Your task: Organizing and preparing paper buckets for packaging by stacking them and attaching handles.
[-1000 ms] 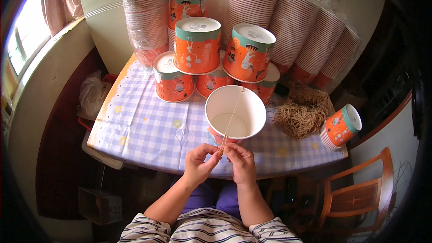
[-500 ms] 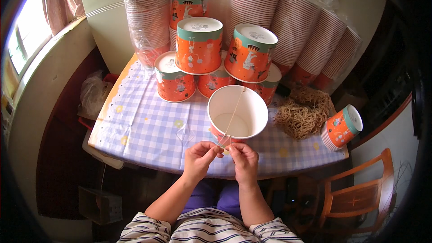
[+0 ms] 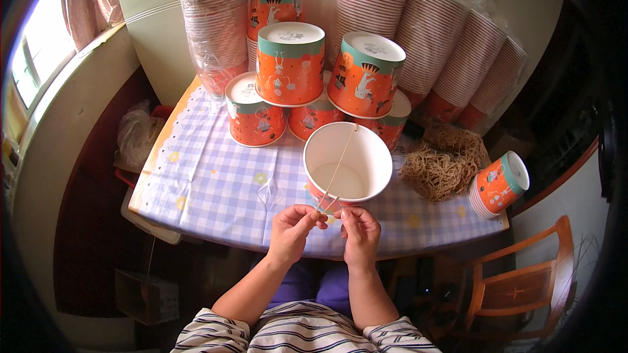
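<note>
A white-lined paper bucket [image 3: 376, 160] with an orange printed outside stands upright at the table's front middle, its mouth tilted toward me. A thin tan string [image 3: 343, 157] runs from its far rim across the opening to its near side. Just in front of the near rim, my left hand [image 3: 291, 230] pinches the string between thumb and fingertips. My right hand [image 3: 360, 235], close beside it, is also closed in a pinch at the string's end. How the string lies between the fingertips is too small to make out.
Behind the bucket, upturned orange-and-green buckets [image 3: 290, 72] are stacked in two layers. Tall plastic-wrapped bucket stacks [image 3: 428, 42] line the back. A tangled heap of tan string [image 3: 439, 167] lies at right, beside a tipped stack of smaller tubs [image 3: 495, 186]. A wooden chair [image 3: 517, 284] stands at lower right.
My right hand has shifted slightly right, widening the gap between my hands a little. The string stays across the bucket; the whole view has moved only slightly.
</note>
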`<state>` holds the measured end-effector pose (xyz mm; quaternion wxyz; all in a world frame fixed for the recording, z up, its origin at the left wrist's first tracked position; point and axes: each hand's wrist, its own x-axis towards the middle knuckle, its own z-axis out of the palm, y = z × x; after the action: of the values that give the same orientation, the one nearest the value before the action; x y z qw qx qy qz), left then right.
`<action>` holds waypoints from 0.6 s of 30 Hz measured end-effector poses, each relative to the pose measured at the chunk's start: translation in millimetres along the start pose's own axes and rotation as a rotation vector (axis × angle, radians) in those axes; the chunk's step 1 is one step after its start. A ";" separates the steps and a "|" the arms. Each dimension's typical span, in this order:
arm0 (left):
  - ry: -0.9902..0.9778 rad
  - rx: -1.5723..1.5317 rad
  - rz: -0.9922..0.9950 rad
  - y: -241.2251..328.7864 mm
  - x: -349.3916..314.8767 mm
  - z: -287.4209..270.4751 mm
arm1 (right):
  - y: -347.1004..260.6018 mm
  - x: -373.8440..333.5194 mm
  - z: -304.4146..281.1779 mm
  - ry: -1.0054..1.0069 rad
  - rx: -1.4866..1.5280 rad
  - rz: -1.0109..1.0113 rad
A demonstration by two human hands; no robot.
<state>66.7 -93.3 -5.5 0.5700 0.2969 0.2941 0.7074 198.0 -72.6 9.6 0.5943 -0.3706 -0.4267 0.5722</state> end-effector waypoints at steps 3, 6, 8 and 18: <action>0.008 -0.055 -0.039 -0.3 -1.4 0.6 | -1.3 -0.1 -0.4 -0.006 0.026 0.022; -0.027 -0.058 -0.041 -2.2 -2.3 -1.9 | -3.7 -0.8 0.8 -0.095 0.036 0.064; -0.052 -0.058 -0.027 -4.8 -2.7 -4.6 | -7.8 -2.3 6.5 -0.216 0.067 0.034; -0.055 -0.015 -0.022 -5.0 -4.3 -2.6 | -1.5 -1.7 3.8 -0.198 0.078 -0.017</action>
<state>68.6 -96.8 -11.3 0.5878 0.3084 0.2762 0.6950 195.0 -74.6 12.2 0.5680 -0.2853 -0.4638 0.6172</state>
